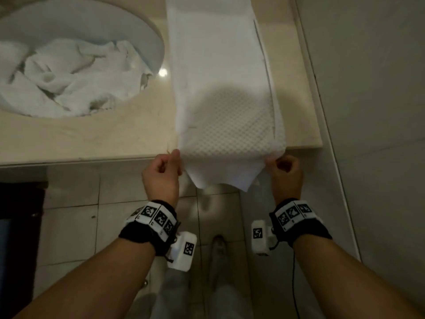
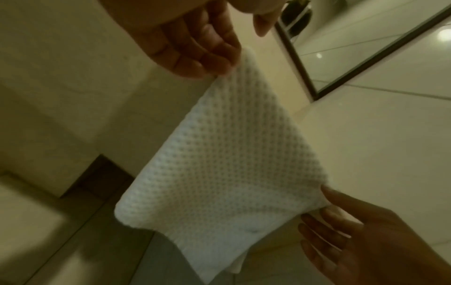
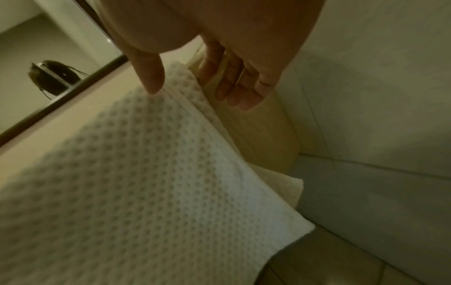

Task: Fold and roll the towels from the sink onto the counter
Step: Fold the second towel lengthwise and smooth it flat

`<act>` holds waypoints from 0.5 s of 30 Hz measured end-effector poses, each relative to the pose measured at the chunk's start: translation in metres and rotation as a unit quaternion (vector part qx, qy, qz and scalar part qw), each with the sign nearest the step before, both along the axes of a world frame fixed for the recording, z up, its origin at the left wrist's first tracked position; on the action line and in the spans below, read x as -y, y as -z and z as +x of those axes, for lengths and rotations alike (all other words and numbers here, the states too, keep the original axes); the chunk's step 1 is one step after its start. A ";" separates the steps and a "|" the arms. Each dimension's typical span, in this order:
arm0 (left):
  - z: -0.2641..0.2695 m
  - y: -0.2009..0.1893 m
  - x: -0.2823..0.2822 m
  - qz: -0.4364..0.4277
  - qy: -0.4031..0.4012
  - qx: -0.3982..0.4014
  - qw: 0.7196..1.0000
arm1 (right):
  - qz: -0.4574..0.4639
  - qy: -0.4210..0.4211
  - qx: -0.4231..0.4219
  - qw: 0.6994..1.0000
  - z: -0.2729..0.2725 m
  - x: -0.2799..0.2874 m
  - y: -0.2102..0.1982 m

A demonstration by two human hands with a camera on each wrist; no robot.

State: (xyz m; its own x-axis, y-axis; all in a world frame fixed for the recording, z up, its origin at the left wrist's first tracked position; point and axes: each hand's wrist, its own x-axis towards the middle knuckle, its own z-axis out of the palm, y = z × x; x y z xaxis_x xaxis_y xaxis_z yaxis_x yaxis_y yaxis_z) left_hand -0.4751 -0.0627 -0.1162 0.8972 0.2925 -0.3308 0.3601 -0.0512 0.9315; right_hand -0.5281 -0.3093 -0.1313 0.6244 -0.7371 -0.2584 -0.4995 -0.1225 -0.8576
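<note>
A long folded white waffle towel (image 1: 220,93) lies lengthwise on the beige counter (image 1: 92,137), and its near end droops over the front edge. My left hand (image 1: 177,162) pinches the left side of that hanging end, fingers curled. My right hand (image 1: 272,163) pinches the right side. In the right wrist view the thumb (image 3: 153,84) lies on top of the towel (image 3: 146,183) and the fingers (image 3: 234,90) reach under its hem. The left wrist view shows both hands at opposite edges of the towel (image 2: 219,154). Several crumpled white towels (image 1: 69,77) fill the sink (image 1: 149,35).
A tiled wall (image 1: 368,88) runs close along the counter's right end. A framed mirror (image 2: 366,57) stands behind the counter. Below the counter edge lies a tiled floor (image 1: 76,226), where my shoe (image 1: 218,247) shows. A dark cabinet (image 1: 20,203) is at lower left.
</note>
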 end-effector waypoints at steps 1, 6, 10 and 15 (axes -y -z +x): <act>-0.003 0.008 0.000 0.017 -0.018 -0.021 0.999 | 0.015 -0.010 -0.005 1.000 -0.002 0.000 0.007; -0.011 0.039 0.006 0.018 0.047 -0.077 0.996 | 0.064 -0.129 -0.038 0.989 -0.001 0.005 0.034; -0.022 0.056 0.005 0.012 0.146 -0.099 0.984 | 0.087 -0.153 -0.040 0.984 -0.005 0.005 0.042; -0.027 0.054 0.003 -0.019 0.209 -0.082 0.974 | 0.153 -0.145 -0.028 0.977 -0.019 0.003 0.042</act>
State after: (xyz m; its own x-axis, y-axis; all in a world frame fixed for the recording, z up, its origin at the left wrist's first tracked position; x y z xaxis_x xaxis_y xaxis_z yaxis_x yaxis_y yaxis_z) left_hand -0.5022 -0.0661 -0.1700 0.8693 -0.1034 -0.4833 0.4593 -0.1919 0.8673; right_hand -0.5473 -0.3122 -0.1732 0.7744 -0.4134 -0.4790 -0.5293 -0.0086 -0.8484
